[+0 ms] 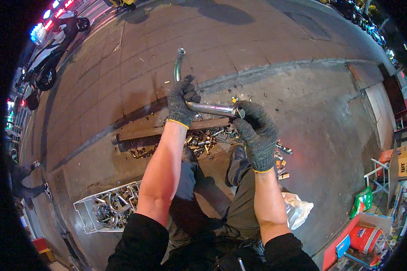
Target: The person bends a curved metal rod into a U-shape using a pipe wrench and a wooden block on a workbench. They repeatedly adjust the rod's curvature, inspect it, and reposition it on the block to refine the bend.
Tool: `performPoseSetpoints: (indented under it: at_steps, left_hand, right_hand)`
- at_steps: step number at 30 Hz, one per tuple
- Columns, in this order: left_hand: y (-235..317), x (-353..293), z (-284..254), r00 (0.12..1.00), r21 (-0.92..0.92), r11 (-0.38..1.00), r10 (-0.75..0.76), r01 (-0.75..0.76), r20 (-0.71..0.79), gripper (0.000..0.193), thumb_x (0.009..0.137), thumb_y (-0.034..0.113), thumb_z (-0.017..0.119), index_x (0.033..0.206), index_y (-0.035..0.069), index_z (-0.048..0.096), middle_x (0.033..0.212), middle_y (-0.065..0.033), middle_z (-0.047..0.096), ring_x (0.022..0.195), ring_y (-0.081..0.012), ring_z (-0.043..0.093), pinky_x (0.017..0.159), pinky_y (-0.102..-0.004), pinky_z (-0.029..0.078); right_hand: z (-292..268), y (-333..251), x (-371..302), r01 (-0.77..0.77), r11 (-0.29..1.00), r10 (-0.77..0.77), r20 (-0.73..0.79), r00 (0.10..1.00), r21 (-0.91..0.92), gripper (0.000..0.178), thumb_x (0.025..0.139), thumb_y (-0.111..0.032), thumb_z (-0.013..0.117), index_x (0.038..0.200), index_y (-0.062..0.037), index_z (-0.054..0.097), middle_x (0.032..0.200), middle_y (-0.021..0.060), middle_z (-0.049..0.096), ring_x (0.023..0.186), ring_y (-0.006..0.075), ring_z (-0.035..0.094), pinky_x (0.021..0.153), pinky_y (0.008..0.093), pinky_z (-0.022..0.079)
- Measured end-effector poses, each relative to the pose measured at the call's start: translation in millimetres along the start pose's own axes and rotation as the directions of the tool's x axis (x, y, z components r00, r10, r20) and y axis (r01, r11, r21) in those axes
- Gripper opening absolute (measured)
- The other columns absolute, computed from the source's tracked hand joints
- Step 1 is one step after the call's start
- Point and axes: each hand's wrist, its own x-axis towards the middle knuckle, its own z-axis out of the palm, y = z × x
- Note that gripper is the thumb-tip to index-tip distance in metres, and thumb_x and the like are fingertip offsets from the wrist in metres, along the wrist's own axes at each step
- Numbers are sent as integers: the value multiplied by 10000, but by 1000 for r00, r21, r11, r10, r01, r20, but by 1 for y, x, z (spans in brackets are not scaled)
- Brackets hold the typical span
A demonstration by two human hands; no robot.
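A shiny chrome bent pipe (211,109) is held up in front of me. My left hand (180,101), in a dark knit work glove with a yellow cuff, is closed around its bend. From that fist one curved arm rises away from me, and a straight arm runs right. My right hand (260,140), gloved alike, is closed at the straight arm's open end, with fingers and thumb around the rim. Below the pipe, a long rusty metal bar (160,131) lies on the ground beside a pile of small brass and metal fittings (203,141).
At lower left stands a white plastic basket (89,216) full of metal parts. A white plastic bag (298,210) and loose fittings (282,171) lie at my right. A red bucket (364,239) and boxes stand farther right. Scooters (47,67) are parked far left, near another person's legs (29,185).
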Motion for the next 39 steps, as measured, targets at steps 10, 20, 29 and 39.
performPoseSetpoints:
  at_steps: [10, 20, 29, 39]
  left_hand:
    - [22, 5, -11, 952, 8, 974, 222, -228, 213, 308, 963, 228, 671, 1209, 48, 624, 666, 52, 459, 515, -87, 436, 469, -281, 378]
    - [27, -50, 33, 809, 195, 785, 580, -587, 98, 249, 976, 130, 634, 1200, 21, 630, 695, 43, 462, 563, -87, 442, 510, -270, 377]
    - [41, -47, 25, 866, 113, 865, 466, -489, 179, 285, 994, 168, 630, 1228, 5, 626, 709, 50, 438, 593, -58, 434, 498, -242, 338]
    - [53, -27, 1, 937, -54, 987, 163, -154, 310, 247, 982, 196, 623, 1139, 14, 683, 589, 34, 406, 430, -94, 368, 432, -266, 308]
  right_hand:
    - [-3, -2, 2, 56, 942, -73, -38, 997, -331, 346, 879, -60, 787, 1219, -30, 729, 1154, 68, 707, 1026, 156, 665, 906, 305, 541]
    - [-2, -2, 0, -10, 949, -85, -285, 955, -316, 324, 916, -10, 738, 1237, 26, 724, 1115, 127, 761, 954, 165, 715, 856, 304, 576]
    - [-24, -10, 0, -139, 979, 131, -63, 989, -151, 218, 950, -103, 722, 1122, 29, 729, 927, 75, 734, 760, 131, 664, 678, 278, 539]
    - [-26, -9, 2, -73, 994, 77, -44, 996, 85, 383, 915, -186, 728, 1204, 60, 679, 1049, 126, 719, 818, 200, 676, 749, 311, 557]
